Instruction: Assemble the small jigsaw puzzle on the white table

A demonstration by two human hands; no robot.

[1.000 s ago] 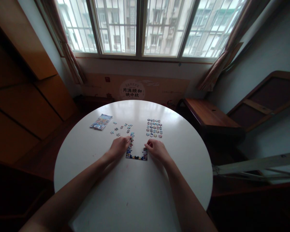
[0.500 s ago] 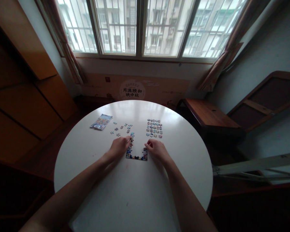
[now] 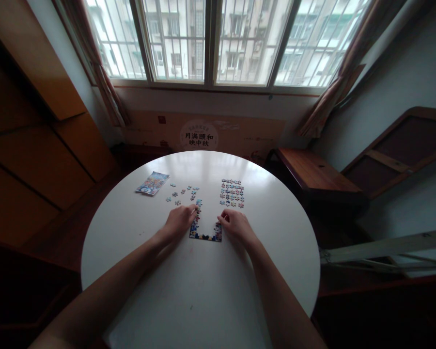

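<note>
Head view: your left hand [image 3: 181,218] and right hand [image 3: 235,222] flank a U-shaped jigsaw border [image 3: 205,237], well inside the curved rim of the round table [image 3: 192,291]. White tabletop shows between your hands, within the U, which opens toward the far side; its left arm reaches farther than its right. Your left fingers are bent together at the left arm's upper part; your right thumb and forefinger curl close together by the right arm's end. You cannot tell from here whether either pinches a piece.

Loose knobbed pieces [image 3: 175,194] lie scattered beyond your left hand, near a colourful printed sheet [image 3: 152,183]; beyond your right, more pieces stand in neat rows [image 3: 231,193]. The tabletop is smooth, with a soft sheen toward the barred window [image 3: 210,48]. Around you are gathered curtains [image 3: 321,114], a printed panel [image 3: 250,128], a reddish wooden bench [image 3: 312,167] and orange-brown cupboards [image 3: 39,160].
</note>
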